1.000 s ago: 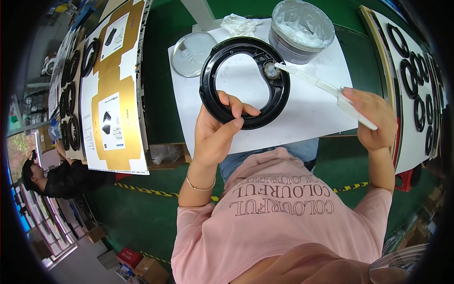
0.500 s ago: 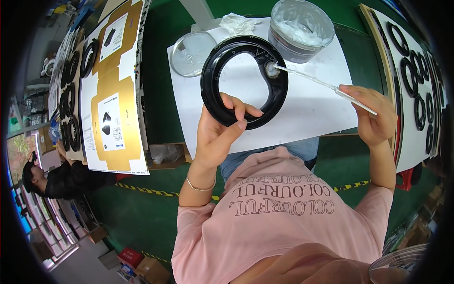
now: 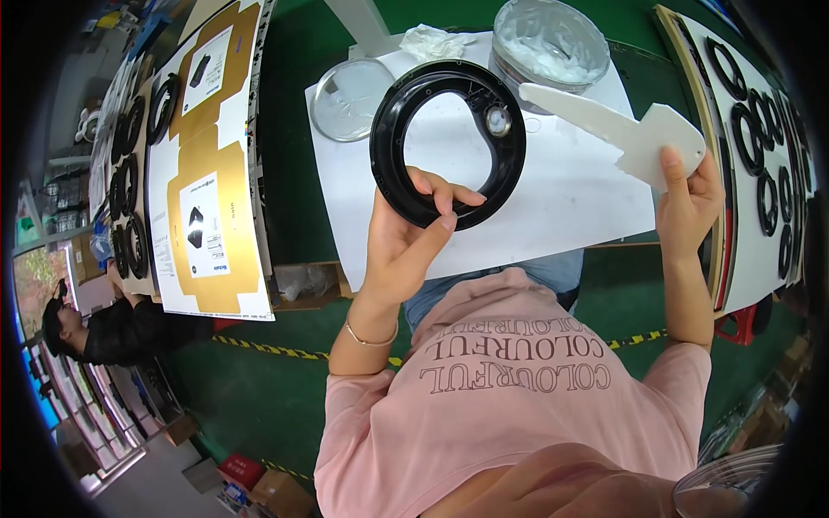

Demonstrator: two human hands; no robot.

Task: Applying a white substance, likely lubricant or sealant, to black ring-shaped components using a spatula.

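Observation:
My left hand [image 3: 406, 237] grips the lower rim of a black ring-shaped plastic housing [image 3: 387, 147], held up over the white sheet [image 3: 570, 190]. On the ring's upper right, a round socket [image 3: 498, 122] holds a whitish, shiny substance. In my right hand [image 3: 688, 200], thumb and fingers pinch the wide end of a flat white plastic spatula [image 3: 596, 125]. Its broad face shows, and its narrow tip sits just right of the ring, apart from it. Behind that tip stands a clear tub [image 3: 540, 73] of white grease-like paste.
A clear round lid [image 3: 352, 99] and crumpled white tissue [image 3: 432, 43] lie at the back. Boards with several black rings [image 3: 747, 142] flank me on the right and left. Printed gold carton sheets [image 3: 205, 229] stand at left. A person in black [image 3: 117, 326] works farther left.
The spatula has come away from the ring's socket and turned from edge-on to flat-faced. The paste in the socket looks smaller and shinier. My left hand and the ring have barely shifted.

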